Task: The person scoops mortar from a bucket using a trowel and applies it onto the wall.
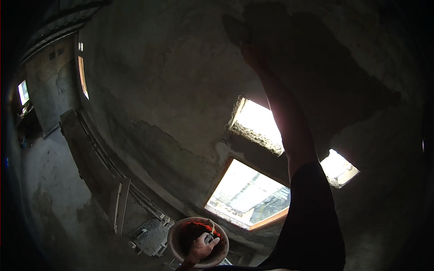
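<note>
My right arm stretches up to the wall [149,86]. At its end my right hand [254,55] is closed around a trowel, in deep shadow. The trowel's dark, pointed blade [235,30] lies against or close to the wall, at the left edge of a darker, damp-looking patch [316,67]. Low in the view, my left hand [201,248] is closed on the handle [209,235] of a round bucket [175,237]. A pale strip runs from that handle to the bucket's rim. The bucket's inside shows reddish-orange near the top; its contents are hard to make out.
Below my raised arm is a wood-framed window [248,194], with two rough bright openings [260,122] [338,169] above it. Long boards [90,158] run along the left, near a grey, crusted platform [151,235]. A doorway [82,77] stands far left.
</note>
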The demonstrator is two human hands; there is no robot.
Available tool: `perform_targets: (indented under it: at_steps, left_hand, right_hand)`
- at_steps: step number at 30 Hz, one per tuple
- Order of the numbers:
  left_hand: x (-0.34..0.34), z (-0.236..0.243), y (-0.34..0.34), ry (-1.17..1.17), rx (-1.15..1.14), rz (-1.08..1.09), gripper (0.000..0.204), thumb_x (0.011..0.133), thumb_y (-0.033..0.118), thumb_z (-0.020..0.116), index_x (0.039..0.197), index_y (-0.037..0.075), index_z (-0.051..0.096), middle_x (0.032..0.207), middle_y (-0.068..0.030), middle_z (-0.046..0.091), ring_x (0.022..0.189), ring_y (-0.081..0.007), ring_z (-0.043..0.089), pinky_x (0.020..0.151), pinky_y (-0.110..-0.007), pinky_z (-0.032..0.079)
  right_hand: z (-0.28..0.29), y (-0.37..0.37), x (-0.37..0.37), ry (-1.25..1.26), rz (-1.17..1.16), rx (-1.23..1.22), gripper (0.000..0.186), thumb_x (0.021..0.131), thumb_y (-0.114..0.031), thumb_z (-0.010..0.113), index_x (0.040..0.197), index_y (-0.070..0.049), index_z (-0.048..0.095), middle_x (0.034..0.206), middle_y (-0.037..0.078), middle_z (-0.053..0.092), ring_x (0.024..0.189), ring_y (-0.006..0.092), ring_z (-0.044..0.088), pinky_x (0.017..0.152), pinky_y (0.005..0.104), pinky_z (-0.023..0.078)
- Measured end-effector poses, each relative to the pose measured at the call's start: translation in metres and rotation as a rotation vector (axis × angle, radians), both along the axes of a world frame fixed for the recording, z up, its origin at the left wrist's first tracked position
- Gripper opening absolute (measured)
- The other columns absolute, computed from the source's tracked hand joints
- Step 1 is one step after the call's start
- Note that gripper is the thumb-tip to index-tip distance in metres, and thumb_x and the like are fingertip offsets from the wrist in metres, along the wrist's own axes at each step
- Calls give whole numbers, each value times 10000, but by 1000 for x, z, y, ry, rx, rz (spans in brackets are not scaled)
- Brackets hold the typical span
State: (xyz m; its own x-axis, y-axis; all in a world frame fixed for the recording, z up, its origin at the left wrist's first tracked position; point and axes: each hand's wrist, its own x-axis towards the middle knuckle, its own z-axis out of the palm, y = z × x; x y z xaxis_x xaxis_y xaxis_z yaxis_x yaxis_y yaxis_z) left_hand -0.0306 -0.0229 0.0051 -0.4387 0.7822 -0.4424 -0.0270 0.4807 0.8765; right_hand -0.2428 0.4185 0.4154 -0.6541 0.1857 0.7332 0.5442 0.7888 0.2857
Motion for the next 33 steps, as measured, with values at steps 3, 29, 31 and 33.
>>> perform_targets:
  at_steps: [3,29,31,33]
  left_hand:
    - [0,-10,2,25,19,23,472,781,447,657,1001,35,588,896,-161,641,876,-291,626,784,-374,477]
    - [21,27,-14,63,200,17,359,819,386,646,891,41,578,751,-73,609,723,-179,592,676,-333,466]
    - [26,19,-16,55,217,29,366,817,390,646,915,44,581,785,-90,627,753,-196,610,699,-337,475]
    - [37,17,-2,66,233,-55,373,815,392,647,943,47,583,817,-100,636,787,-205,619,722,-342,478]
  right_hand:
    - [28,-33,21,97,-9,-180,425,943,-388,389,1076,-47,604,919,199,646,848,339,632,743,485,474]
    - [19,16,211,404,-103,-492,569,935,-482,363,1200,1,505,1116,247,568,1043,360,554,866,441,448]
    - [-17,6,256,224,-27,-817,493,937,-489,365,1033,-46,558,885,174,570,798,278,567,677,418,452]
    - [-97,38,348,213,-149,-451,454,959,-421,357,1020,-25,572,953,155,618,883,251,604,755,348,482]
